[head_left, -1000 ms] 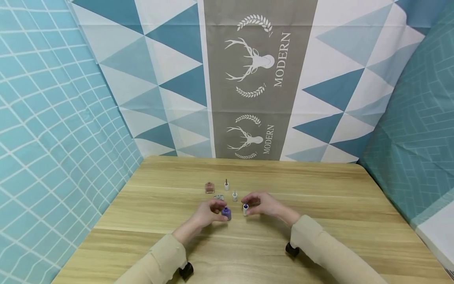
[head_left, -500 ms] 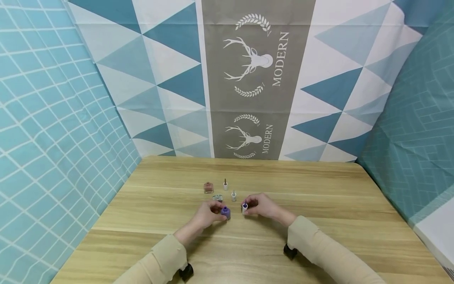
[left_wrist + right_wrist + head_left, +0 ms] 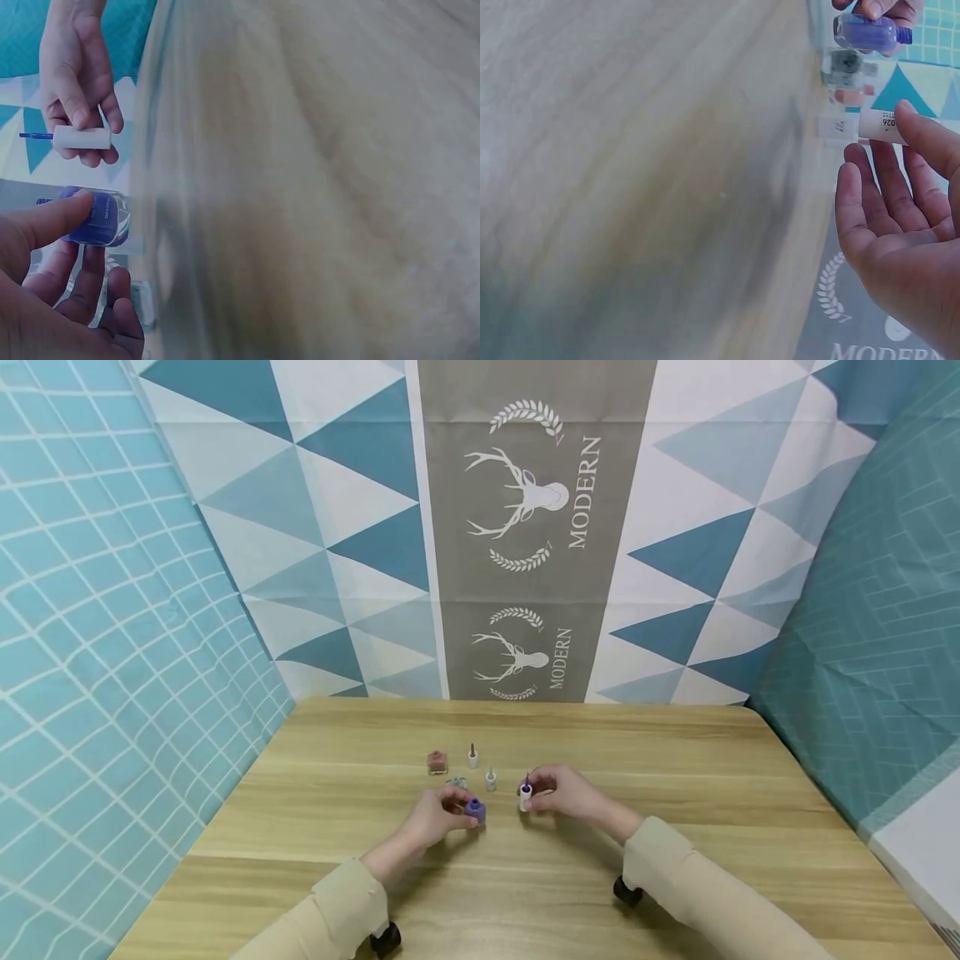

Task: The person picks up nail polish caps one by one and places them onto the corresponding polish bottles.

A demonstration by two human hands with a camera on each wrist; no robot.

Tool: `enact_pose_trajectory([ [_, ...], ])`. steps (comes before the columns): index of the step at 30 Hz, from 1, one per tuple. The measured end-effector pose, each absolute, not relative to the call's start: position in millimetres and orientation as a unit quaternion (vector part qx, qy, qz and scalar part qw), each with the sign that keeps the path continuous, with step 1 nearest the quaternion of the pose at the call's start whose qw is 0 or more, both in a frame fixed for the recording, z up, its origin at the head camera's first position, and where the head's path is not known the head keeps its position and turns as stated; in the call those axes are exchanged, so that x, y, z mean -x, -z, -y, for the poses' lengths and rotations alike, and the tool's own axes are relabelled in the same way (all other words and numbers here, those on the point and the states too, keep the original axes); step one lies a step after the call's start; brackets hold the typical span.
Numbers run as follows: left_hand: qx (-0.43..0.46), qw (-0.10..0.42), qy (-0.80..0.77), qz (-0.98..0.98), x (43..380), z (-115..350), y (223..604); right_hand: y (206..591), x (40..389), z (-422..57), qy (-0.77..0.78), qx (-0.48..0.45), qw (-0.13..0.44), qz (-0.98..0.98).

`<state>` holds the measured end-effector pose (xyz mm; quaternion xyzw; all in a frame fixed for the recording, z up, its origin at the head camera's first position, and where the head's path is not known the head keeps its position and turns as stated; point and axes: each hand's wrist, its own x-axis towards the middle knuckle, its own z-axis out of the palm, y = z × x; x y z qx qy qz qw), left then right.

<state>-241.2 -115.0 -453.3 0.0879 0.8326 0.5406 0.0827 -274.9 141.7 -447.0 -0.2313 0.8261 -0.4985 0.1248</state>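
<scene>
My left hand (image 3: 433, 812) pinches a small nail polish bottle (image 3: 476, 812) of purple polish between thumb and fingers. The bottle is upright and its neck is uncapped. To its right, my right hand (image 3: 566, 792) pinches a white nail polish cap (image 3: 525, 800) with its purple-coated brush (image 3: 527, 779) pointing up. Bottle and cap are apart. In the left wrist view, the thumb lies across the purple bottle (image 3: 103, 221), and the white cap (image 3: 81, 138) is held by the other hand. Small print shows on the cap (image 3: 880, 125) in the right wrist view.
Behind my left hand stand an uncapped pinkish-brown bottle (image 3: 437, 763) and a clear, greyish bottle (image 3: 456, 783), partly hidden. Two white caps, one with a brown brush (image 3: 472, 758) and one with a pale brush (image 3: 491, 781), stand brush-up on the wooden table (image 3: 637, 860).
My right hand has moved slightly to the right with the brush cap, widening the gap to the purple bottle. The left hand keeps its hold on the bottle. The head view has shifted a little.
</scene>
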Motion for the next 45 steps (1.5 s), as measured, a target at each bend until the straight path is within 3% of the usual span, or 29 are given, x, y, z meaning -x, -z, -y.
enact_pose_trajectory([
  [10,-0.105,0.093,-0.536,-0.833,233.4,112.3,433.4,420.7,265.5,-159.5,0.484,0.239,0.097,-0.836],
  [19,-0.153,0.072,-0.536,-0.827,224.6,110.0,413.0,388.5,254.3,-172.8,0.495,0.237,0.099,-0.83],
  [45,-0.187,0.049,-0.593,-0.782,206.9,83.9,379.4,310.8,217.2,-201.3,0.48,0.218,-0.018,-0.85],
])
